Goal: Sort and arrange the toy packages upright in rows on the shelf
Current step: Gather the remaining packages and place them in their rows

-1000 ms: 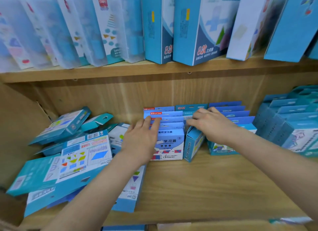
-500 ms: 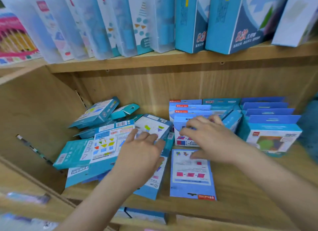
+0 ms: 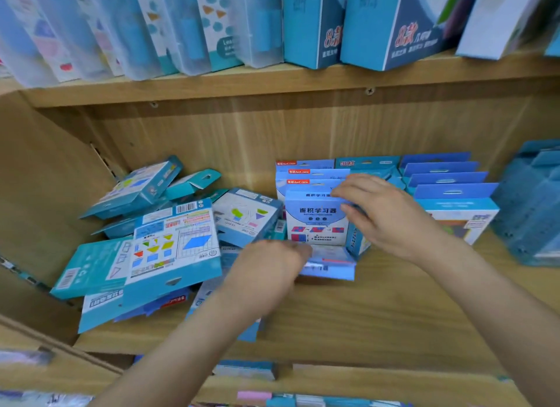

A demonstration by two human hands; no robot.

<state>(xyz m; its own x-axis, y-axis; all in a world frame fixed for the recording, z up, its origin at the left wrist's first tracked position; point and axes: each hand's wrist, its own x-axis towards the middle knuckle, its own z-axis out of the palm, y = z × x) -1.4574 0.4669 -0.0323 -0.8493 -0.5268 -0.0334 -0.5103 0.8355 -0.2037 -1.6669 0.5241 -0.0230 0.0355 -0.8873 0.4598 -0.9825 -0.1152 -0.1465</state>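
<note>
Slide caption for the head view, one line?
Right hand grips the front upright package of a row on the shelf; left hand reaches the flat package before it, beside a jumbled pile.

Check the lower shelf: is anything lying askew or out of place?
Yes. On the left, a pile of teal packages lies flat and tilted, overlapping, not in rows. One light-blue package lies flat in front of the upright row, by the left hand. The right hand holds the row's front package.
</note>
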